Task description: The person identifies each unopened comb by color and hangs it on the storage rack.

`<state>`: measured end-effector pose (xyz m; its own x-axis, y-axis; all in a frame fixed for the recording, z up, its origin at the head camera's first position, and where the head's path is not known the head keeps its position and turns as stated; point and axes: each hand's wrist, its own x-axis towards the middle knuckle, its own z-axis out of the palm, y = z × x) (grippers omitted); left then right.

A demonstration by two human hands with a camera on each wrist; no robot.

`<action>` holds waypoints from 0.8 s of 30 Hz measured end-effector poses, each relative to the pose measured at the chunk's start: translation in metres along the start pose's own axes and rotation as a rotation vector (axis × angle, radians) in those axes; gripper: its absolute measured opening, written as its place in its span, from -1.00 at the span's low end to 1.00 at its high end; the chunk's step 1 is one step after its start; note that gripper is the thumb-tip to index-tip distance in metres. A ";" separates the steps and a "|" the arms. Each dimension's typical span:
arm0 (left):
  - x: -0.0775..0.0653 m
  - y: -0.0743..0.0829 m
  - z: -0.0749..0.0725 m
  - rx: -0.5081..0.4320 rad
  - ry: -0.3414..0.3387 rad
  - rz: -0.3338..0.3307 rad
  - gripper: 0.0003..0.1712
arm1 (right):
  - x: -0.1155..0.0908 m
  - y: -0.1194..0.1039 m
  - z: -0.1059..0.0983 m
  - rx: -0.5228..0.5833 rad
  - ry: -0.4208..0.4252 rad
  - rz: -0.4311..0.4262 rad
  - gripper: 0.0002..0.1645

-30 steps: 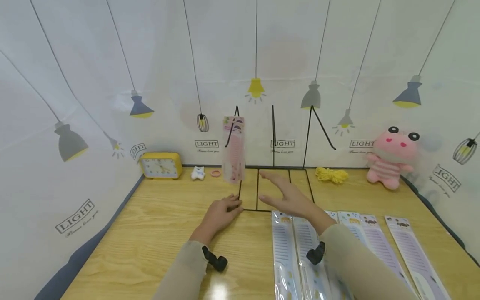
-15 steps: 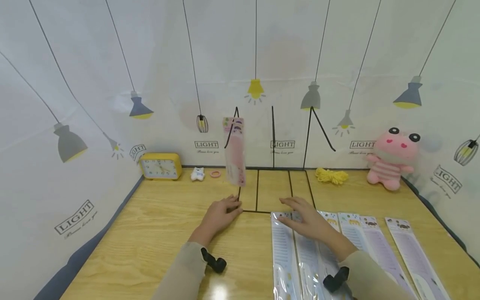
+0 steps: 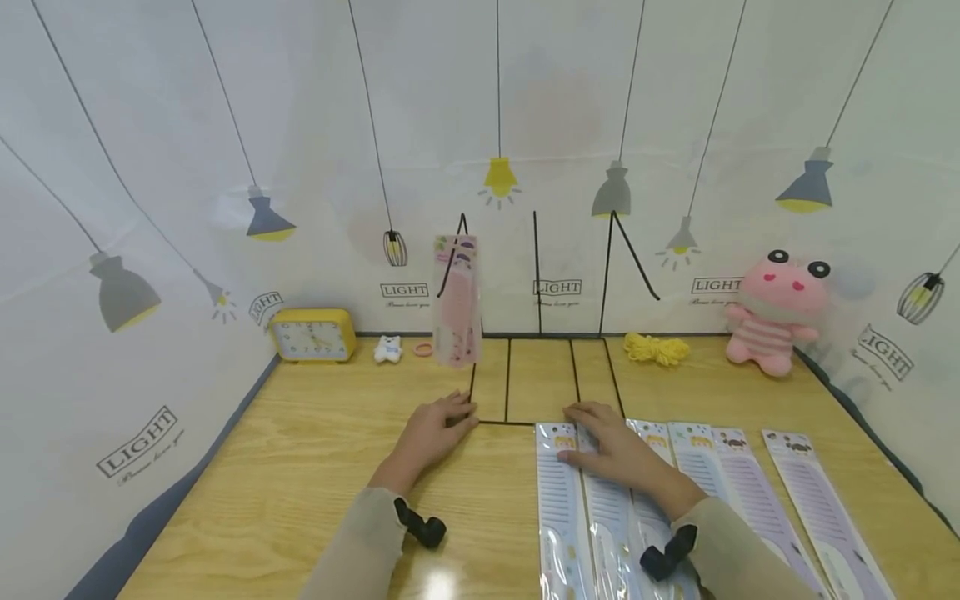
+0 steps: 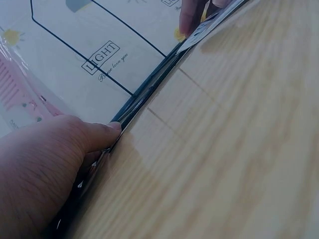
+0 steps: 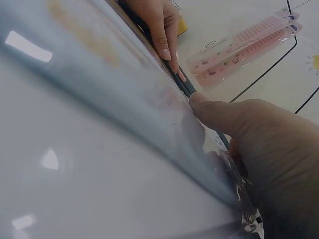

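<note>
My left hand [image 3: 435, 429] rests low on the table, its fingertips at the front left corner of the black wire rack [image 3: 538, 250]. In the left wrist view its thumb lies extended near the rack's base. My right hand [image 3: 618, 450] lies over the blue packaged combs [image 3: 558, 500]. Its thumb reaches over the leftmost pack, and the other fingers extend at the top of the pack beside it, partly hiding that pack. Two pink packaged combs [image 3: 456, 308] hang from the rack's left hook; the other hooks hold nothing.
Purple packaged combs [image 3: 817, 508] lie at the right. Along the back stand a yellow clock [image 3: 313, 335], a small white figure [image 3: 388, 349], a pink ring [image 3: 423, 349], a yellow cord bundle [image 3: 656, 349] and a pink plush toy [image 3: 776, 312]. A printed cloth [image 3: 300, 125] hangs behind.
My right hand has come back from above the rack's base and down onto the blue packaged combs. The left hand has stayed at the rack's corner. The hanging pink combs have swung slightly.
</note>
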<state>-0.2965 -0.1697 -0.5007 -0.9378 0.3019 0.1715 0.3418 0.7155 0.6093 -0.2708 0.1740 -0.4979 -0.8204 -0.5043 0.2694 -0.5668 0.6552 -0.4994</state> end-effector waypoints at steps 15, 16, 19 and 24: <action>-0.002 0.005 -0.002 -0.006 -0.008 -0.005 -0.51 | 0.001 -0.001 0.000 0.009 -0.001 0.015 -0.20; -0.002 0.005 -0.002 -0.008 -0.008 -0.006 -0.51 | 0.001 -0.001 0.000 0.010 0.000 0.011 -0.20; -0.002 0.006 -0.002 -0.007 -0.009 -0.007 -0.51 | 0.001 -0.002 0.000 0.017 0.001 0.016 -0.20; -0.001 0.005 -0.002 0.002 -0.007 -0.003 -0.51 | 0.002 -0.002 -0.002 0.050 0.022 0.037 -0.31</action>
<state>-0.2942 -0.1674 -0.4959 -0.9382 0.3045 0.1643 0.3394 0.7177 0.6080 -0.2716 0.1727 -0.4948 -0.8425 -0.4676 0.2674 -0.5319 0.6438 -0.5501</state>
